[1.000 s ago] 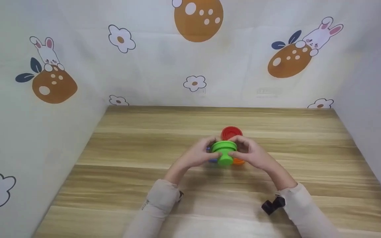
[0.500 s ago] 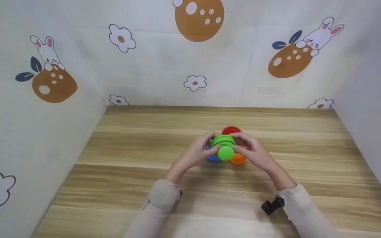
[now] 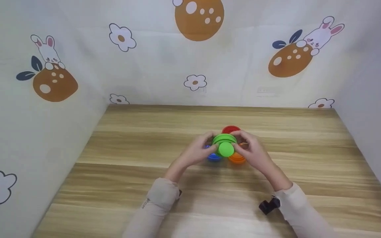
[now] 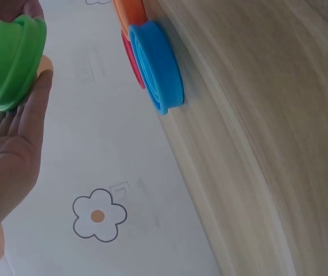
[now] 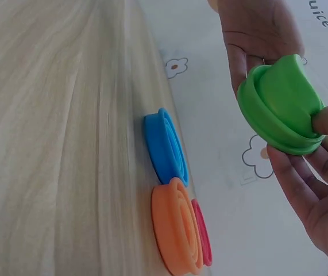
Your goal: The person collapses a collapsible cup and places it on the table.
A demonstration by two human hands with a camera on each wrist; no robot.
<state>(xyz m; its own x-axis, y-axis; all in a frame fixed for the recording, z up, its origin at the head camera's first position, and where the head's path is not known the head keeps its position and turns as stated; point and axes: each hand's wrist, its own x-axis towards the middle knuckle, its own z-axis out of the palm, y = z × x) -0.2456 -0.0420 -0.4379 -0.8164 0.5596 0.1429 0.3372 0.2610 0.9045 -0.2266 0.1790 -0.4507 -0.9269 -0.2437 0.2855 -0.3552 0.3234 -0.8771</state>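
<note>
A green collapsible cup [image 3: 226, 149] is held up off the table between both hands, its round base turned toward the head camera. My left hand [image 3: 197, 149] grips its left side, thumb on the cup's lower body and fingers behind the wide rim. From the other side, my right hand [image 3: 252, 147] grips it the same way, and its thumb presses into the wall of the green cup [image 5: 287, 106] in the right wrist view. Below lie a blue collapsed cup [image 3: 214, 157], an orange one [image 3: 237, 158] and, farther back, a red one [image 3: 231, 129], partly hidden.
The three flattened cups lie close together on the wood-grain table [image 3: 137, 145]. A patterned cloth wall [image 3: 157, 66] rises behind the table and along both sides. A black device [image 3: 269, 205] sits at the right sleeve's cuff.
The green cup has tilted so its base, which pointed down and forward, faces the head camera. Both hands have kept their grip and risen slightly, exposing more of the blue and orange cups.
</note>
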